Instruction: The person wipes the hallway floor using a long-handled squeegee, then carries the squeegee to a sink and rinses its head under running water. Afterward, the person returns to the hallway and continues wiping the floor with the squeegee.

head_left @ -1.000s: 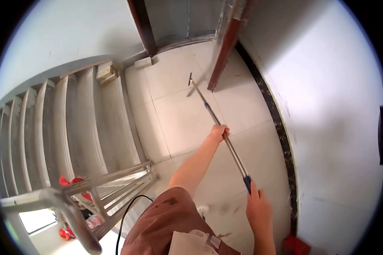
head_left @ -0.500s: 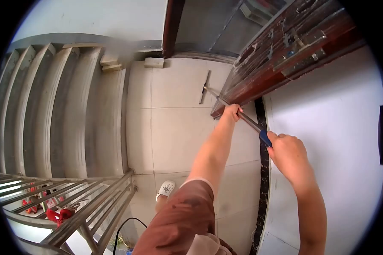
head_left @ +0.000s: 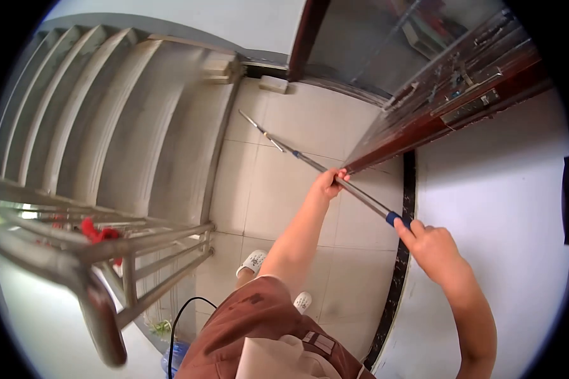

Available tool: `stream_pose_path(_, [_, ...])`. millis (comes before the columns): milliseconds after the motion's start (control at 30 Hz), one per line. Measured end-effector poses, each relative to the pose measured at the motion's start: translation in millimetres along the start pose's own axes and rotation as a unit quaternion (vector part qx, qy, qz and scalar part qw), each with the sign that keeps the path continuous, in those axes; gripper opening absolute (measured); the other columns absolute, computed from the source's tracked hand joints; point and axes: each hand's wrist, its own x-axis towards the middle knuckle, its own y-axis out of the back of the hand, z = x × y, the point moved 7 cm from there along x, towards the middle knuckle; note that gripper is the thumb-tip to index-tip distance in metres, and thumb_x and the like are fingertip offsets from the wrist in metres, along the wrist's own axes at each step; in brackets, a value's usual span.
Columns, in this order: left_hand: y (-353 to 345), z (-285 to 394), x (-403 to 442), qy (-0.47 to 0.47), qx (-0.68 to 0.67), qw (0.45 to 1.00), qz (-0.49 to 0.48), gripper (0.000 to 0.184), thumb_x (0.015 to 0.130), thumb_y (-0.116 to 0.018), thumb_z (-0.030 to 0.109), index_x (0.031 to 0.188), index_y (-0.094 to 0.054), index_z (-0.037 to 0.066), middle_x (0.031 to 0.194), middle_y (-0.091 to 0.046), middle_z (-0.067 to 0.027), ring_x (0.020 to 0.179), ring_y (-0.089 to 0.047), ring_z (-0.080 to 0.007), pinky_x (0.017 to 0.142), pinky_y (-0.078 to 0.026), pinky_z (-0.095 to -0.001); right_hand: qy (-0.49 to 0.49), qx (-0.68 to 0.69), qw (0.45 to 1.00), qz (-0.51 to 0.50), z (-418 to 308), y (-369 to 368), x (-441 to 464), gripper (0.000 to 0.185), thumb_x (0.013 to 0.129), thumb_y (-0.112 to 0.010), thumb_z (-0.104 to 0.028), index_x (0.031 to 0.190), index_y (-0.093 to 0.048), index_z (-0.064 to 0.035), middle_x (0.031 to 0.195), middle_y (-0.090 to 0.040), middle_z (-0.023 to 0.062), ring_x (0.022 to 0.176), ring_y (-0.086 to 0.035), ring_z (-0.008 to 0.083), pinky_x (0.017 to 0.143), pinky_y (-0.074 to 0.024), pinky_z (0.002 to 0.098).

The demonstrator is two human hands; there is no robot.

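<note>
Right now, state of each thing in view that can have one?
Pole: slanted, held two-handed
Left hand: closed around the shaft, partway along
Right hand: closed on the blue grip
Pole head: floor contact unclear
Door: open
White clogs: worn
Pale block: lying on the floor

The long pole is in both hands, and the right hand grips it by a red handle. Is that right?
Not quite: the handle is blue, not red, as the head view shows. The rest stands: the long pole is in both hands, and the right hand grips it by that handle.
</note>
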Motion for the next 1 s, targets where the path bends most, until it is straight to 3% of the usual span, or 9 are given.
stream_pose_path(133, [23.2,-37.1,-65.4,-0.004,0.049,0.999,-0.017,0.011,0.078,-0.040,0.002,0.080,-0.049,-0.005,0.064,-0.050,-0.0073,0.057,-0.051,-0.0156,0.063,-0.051,-0.0294,0.107,-0.085,0.990,0.046,-29.1,2.7,-51.3,0.046,0.063,-0.052,-0.001,0.109,-0.049,-0.0040,0.069,-0.047,0.0068,0.053,-0.050,0.0143,0.044,-0.0415,0.0241])
stream_pose_path(300, [41.0,-148.7,-119.1,-0.019,-0.086,0.991,-0.101,0.010,0.076,-0.047,0.003,0.083,-0.050,-0.003,0.074,-0.054,-0.0077,0.067,-0.054,-0.0157,0.063,-0.049,-0.0246,0.198,-0.136,0.971,0.022,-48.4,9.7,-152.1,0.036,0.068,-0.050,-0.004,0.104,-0.050,-0.0043,0.069,-0.046,0.0069,0.054,-0.049,0.0138,0.042,-0.0409,0.0228])
stream_pose_path(500, [72.8,-299.6,-213.9,0.073,-0.079,0.986,-0.128,0.010,0.077,-0.051,0.008,0.082,-0.051,-0.001,0.077,-0.055,-0.0102,0.074,-0.057,-0.0206,0.067,-0.051,-0.0306,0.230,-0.164,0.957,-0.069,-58.8,2.2,-282.9,0.036,0.068,-0.051,-0.006,0.104,-0.051,-0.0101,0.075,-0.048,0.0080,0.057,-0.047,0.0137,0.041,-0.0375,0.0219])
stream_pose_path(567, [88.5,-337.5,-244.3,0.121,-0.028,0.991,-0.051,0.010,0.078,-0.052,0.010,0.081,-0.051,0.000,0.075,-0.055,-0.0095,0.073,-0.056,-0.0202,0.068,-0.051,-0.0308,0.192,-0.144,0.965,-0.111,-57.5,-3.0,-320.9,0.036,0.068,-0.052,-0.006,0.103,-0.052,-0.0167,0.082,-0.049,0.0090,0.057,-0.045,0.0148,0.044,-0.0362,0.0238])
stream_pose_path(633, [110.4,-369.3,-269.0,0.175,0.017,0.983,0.062,0.010,0.079,-0.052,0.011,0.079,-0.049,0.001,0.071,-0.054,-0.0077,0.070,-0.055,-0.0185,0.069,-0.050,-0.0307,0.175,-0.139,0.974,-0.047,-73.3,5.1,-357.0,0.037,0.068,-0.052,-0.006,0.102,-0.051,-0.0186,0.083,-0.048,0.0090,0.058,-0.044,0.0165,0.047,-0.0364,0.0257])
stream_pose_path(733, [128.4,-410.5,-271.9,0.175,-0.186,0.950,0.178,0.012,0.079,-0.051,0.009,0.072,-0.046,0.001,0.064,-0.050,-0.0075,0.061,-0.050,-0.0181,0.062,-0.049,-0.0312,0.045,-0.103,0.993,0.023,-89.3,19.4,-388.9,0.035,0.063,-0.056,-0.005,0.095,-0.055,-0.0190,0.081,-0.048,0.0082,0.058,-0.042,0.0200,0.049,-0.0348,0.0288])
stream_pose_path(867, [118.4,-383.7,-267.1,0.120,-0.220,0.964,0.088,0.021,0.076,-0.046,0.003,0.057,-0.036,0.005,0.056,-0.041,-0.0052,0.052,-0.042,-0.0154,0.052,-0.043,-0.0282,-0.159,0.059,0.973,0.156,-103.0,25.8,-412.9,0.034,0.052,-0.063,-0.002,0.083,-0.058,-0.0149,0.078,-0.051,0.0071,0.062,-0.046,0.0228,0.051,-0.0379,0.0295])
stream_pose_path(933, [131.5,-344.9,-248.0,0.065,-0.228,0.971,0.036,0.019,0.078,-0.041,0.006,0.060,-0.036,0.005,0.051,-0.037,-0.0035,0.047,-0.039,-0.0144,0.048,-0.041,-0.0284,-0.145,0.278,0.916,0.250,-104.4,18.1,-404.6,0.025,0.055,-0.063,-0.004,0.077,-0.052,-0.0089,0.078,-0.052,0.0085,0.064,-0.048,0.0225,0.056,-0.0417,0.0298])
stream_pose_path(1000, [140.7,-301.3,-230.0,0.066,-0.258,0.963,0.034,0.021,0.078,-0.041,0.006,0.059,-0.033,0.006,0.051,-0.036,-0.0029,0.046,-0.037,-0.0141,0.046,-0.040,-0.0268,-0.203,0.526,0.633,0.530,-94.5,-37.2,-414.3,0.014,0.064,-0.056,-0.008,0.070,-0.044,-0.0052,0.076,-0.053,0.0105,0.066,-0.049,0.0220,0.060,-0.0438,0.0343])
